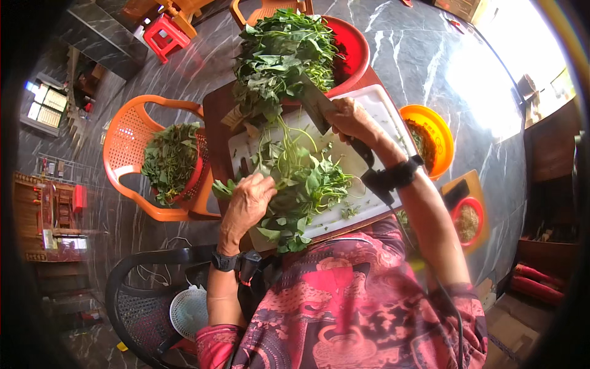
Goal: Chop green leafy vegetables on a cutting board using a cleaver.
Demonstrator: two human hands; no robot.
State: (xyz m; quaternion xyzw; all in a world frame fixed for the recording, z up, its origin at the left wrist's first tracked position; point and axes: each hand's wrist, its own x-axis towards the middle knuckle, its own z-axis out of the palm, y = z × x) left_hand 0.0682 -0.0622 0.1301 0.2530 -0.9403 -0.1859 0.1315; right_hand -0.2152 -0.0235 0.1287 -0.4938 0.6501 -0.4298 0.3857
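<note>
My right hand (352, 121) grips a cleaver (318, 104), its broad blade reaching up-left against the large heap of leafy green stems (286, 55). That heap rests over a red basin (352, 50) at the table's far end. At the near left, my left hand (251, 196) is closed on some leafy stems at the edge of a looser bunch of greens (313, 184). This bunch lies on a white plastic cutting board (373, 106), among scattered leaf bits. Long pale stems run from it up to the heap.
Left of the table, an orange plastic chair (133, 115) holds a red container of greens (170, 161). A yellow-orange bucket (440, 138) with chopped matter stands right. Beyond it lies a red bowl (468, 221) on a board. A black chair (138, 258) carries a white basket (189, 309).
</note>
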